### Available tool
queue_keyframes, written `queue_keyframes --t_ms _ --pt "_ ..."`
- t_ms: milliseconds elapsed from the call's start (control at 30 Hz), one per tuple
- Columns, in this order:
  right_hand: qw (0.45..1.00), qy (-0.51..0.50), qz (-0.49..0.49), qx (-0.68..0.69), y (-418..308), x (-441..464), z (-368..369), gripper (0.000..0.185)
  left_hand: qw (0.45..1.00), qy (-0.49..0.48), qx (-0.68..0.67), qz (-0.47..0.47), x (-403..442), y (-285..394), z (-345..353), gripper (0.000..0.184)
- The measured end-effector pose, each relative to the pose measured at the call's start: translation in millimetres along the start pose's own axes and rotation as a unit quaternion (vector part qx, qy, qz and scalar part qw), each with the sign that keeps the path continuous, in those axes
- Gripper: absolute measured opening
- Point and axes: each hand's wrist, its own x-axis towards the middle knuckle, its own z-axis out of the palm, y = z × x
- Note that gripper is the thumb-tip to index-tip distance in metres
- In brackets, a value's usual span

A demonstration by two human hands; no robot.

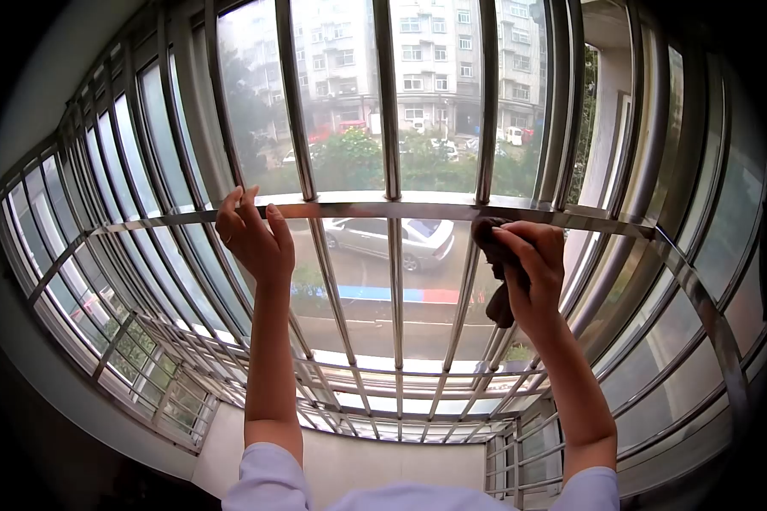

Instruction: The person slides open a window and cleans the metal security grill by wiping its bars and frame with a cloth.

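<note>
My right hand [533, 268] is closed round a dark brown cloth [498, 311]. The bunched top of the cloth presses against the flat horizontal metal bar [435, 210] of the window grille, and its loose end hangs below. Farther left, my left hand [256, 238] is raised at the same bar with its fingers bent and apart, and nothing shows in it. Its fingertips are close to the bar; whether they touch it I cannot tell. Upright metal bars [389, 111] cross the flat bar between my two hands.
The metal grille wraps round on both sides, with a side rail [699, 298] at the right. Glass panes [452, 102] stand behind the bars. Below is a pale ledge [341, 468]. Outside are a silver car [400, 238], bushes and a tall building.
</note>
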Motion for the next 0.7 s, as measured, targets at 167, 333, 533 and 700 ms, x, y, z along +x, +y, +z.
queue_keyframes --t_ms 167,333,533,700 --pt "0.991 0.003 -0.125 -0.037 -38 65 105 0.040 0.992 -0.106 0.009 0.071 -17 -26 21 0.033" --pt "0.987 -0.041 -0.093 -0.125 -51 74 187 0.026 0.991 -0.116 -0.017 0.059 -14 -25 20 0.034" --pt "0.954 -0.276 0.091 -0.075 -58 120 196 0.021 0.992 -0.118 -0.016 0.046 -13 -29 20 0.034" --pt "0.987 -0.150 -0.002 -0.060 -60 101 191 0.010 0.982 -0.126 -0.102 0.102 4 -68 4 0.026"
